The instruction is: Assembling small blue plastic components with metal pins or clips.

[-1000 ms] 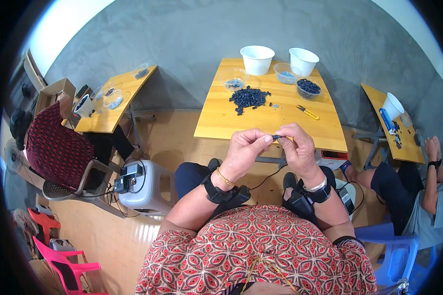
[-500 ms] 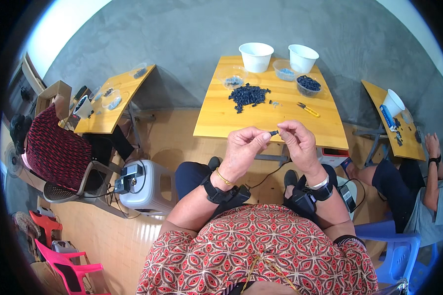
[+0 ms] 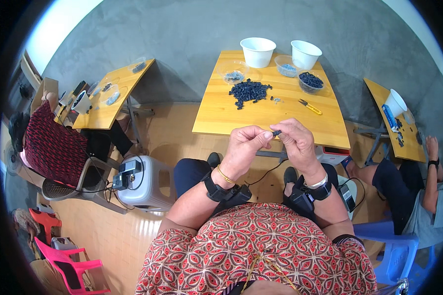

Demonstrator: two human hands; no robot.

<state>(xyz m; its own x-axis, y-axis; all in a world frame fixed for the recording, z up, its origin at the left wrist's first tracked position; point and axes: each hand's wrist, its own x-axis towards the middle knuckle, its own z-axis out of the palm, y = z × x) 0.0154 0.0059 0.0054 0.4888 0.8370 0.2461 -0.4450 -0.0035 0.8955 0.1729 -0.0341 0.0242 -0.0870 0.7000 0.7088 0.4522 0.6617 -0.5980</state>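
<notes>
Between my fingertips, in front of the table's near edge, is a small dark plastic piece (image 3: 276,132). My left hand (image 3: 247,147) pinches it from the left with thumb and forefinger. From the other side my right hand (image 3: 299,142) closes thumb and fingers on the same piece. Beyond my hands a pile of like dark pieces (image 3: 249,92) lies on the yellow wooden table (image 3: 221,120). To its right are a few tiny light parts (image 3: 277,100) and yellow-handled thread snips (image 3: 310,106). A clear bowl (image 3: 311,82) holds more dark pieces.
Two white tubs (image 3: 258,52) stand at the table's back, near clear bowls of small grey-blue parts (image 3: 286,66). Co-workers sit at tables to the left (image 3: 101,110) and right (image 3: 408,142). A grey plastic stool (image 3: 147,184) stands left of me, a blue chair (image 3: 394,246) at right.
My right fingers have closed in further over the small dark piece. The view has shifted slightly. The co-worker at left has moved an arm.
</notes>
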